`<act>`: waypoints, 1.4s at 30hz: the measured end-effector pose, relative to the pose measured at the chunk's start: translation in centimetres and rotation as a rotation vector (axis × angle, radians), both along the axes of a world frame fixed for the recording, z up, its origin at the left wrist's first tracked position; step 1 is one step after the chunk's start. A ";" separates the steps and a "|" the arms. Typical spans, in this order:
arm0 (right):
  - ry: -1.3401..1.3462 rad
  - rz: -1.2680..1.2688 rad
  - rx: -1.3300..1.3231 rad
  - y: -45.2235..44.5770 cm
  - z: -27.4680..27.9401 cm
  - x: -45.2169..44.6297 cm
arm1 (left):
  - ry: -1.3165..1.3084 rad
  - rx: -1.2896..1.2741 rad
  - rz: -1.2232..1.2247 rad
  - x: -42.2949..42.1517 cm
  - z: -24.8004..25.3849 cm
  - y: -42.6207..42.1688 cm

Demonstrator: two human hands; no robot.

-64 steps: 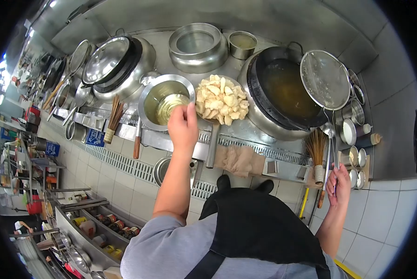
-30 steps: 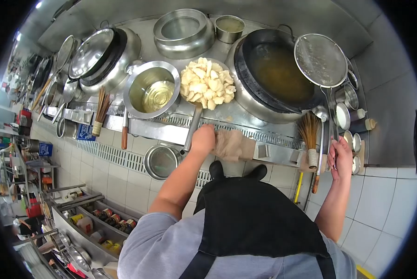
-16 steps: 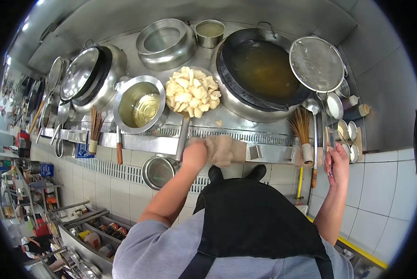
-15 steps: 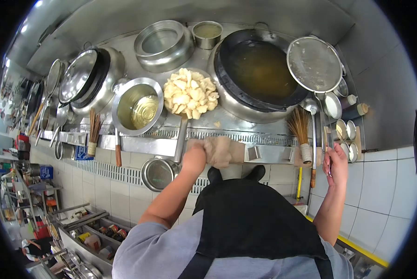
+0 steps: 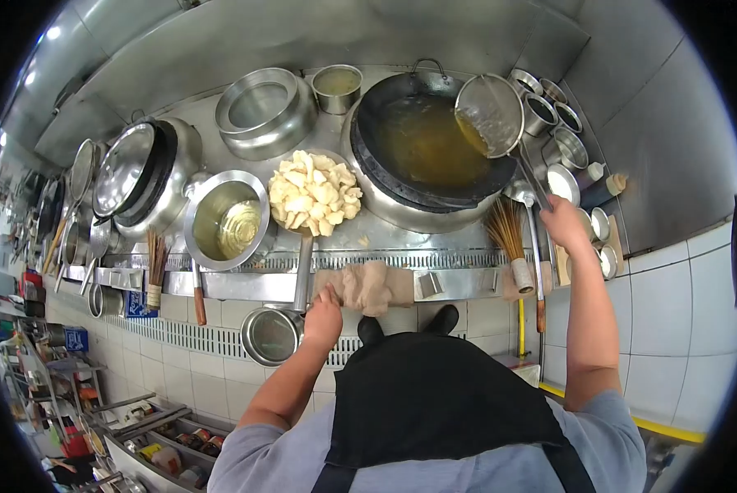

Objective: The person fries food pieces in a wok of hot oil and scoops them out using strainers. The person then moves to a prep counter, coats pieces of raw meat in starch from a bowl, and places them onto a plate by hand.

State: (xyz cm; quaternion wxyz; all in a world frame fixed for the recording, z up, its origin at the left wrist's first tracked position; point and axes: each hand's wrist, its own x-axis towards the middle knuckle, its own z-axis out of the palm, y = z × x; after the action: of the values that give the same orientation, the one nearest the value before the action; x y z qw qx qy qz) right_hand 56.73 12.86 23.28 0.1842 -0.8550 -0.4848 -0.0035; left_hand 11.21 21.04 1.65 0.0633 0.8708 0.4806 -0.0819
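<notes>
My right hand (image 5: 564, 223) is closed on the handle of the round mesh strainer (image 5: 490, 115). The strainer is tilted over the right side of the black wok (image 5: 374, 164), which holds yellowish liquid. My left hand (image 5: 323, 318) is at the left end of the brown cloth (image 5: 374, 287) on the counter's front edge, fingers closed on its edge. Just left of that hand is the end of the metal handle (image 5: 303, 271) of a holder heaped with pale pieces (image 5: 315, 193). Left of the pieces stands a metal pot (image 5: 214, 220) with clear liquid.
A ladle (image 5: 535, 246) and a bamboo brush (image 5: 508, 232) lie right of the wok, near bowls and bottles (image 5: 605, 189). Behind are a metal ring (image 5: 265, 135) and a small pot (image 5: 336, 94). A covered wok (image 5: 126, 168) stands left. A round strainer (image 5: 271, 335) is below the counter edge.
My right hand has moved forward and left, bringing the strainer from the wok's right edge over its liquid. My left hand has come back slightly from the cloth's middle to its left end.
</notes>
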 end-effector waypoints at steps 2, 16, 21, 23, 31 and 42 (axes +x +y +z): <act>0.555 -0.045 -0.093 0.5 0.1 -0.1 | 0.022 0.006 -0.011 0.0 0.3 -0.1; 1.395 0.071 -0.037 1.8 -3.3 -5.9 | 0.090 0.141 -0.080 0.9 -0.1 1.2; 1.519 0.085 0.025 2.9 -3.4 -7.4 | 0.107 0.171 -0.271 1.0 0.0 2.8; 1.577 0.094 0.060 3.5 -3.3 -7.7 | 0.070 0.085 -0.173 1.3 0.0 3.2; 1.406 0.084 0.221 2.8 -0.1 -4.3 | -0.083 0.055 -0.116 0.9 1.6 3.7; -0.390 0.247 0.116 -0.6 2.4 5.3 | -0.330 0.125 0.039 -2.4 5.4 0.4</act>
State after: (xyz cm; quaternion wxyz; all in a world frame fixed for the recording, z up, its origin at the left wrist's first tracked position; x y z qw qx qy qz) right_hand 62.07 12.22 25.72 0.1349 -0.7604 -0.6112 -0.1736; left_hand 8.81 21.44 7.04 0.0885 0.8650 0.4849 0.0936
